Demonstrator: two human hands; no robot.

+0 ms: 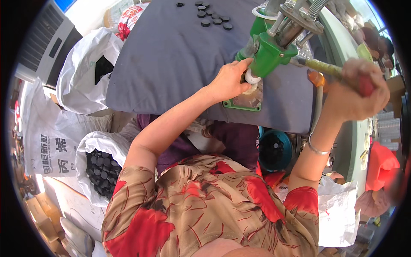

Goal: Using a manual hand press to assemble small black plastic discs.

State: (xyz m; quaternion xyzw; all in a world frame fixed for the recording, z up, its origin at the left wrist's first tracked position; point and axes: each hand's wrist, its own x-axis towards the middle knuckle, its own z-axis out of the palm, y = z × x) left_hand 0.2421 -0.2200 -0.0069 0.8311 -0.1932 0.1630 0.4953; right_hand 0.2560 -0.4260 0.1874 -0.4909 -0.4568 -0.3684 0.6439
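Note:
A green hand press stands on the grey cloth-covered table. My left hand reaches up to it, with thumb and fingers curled round a white round piece under the press head; whether that piece belongs to the press I cannot tell. Below lies the press's green-edged base plate. My right hand, smeared by motion, is closed round the end of the press lever, where a red grip shows. Several small black round caps lie loose at the far side of the table.
On the left, an open white sack holds many black caps, with another white sack behind it. A teal bucket stands under the table's right edge. An orange-tipped hose is beside the press. Red cloth lies far right.

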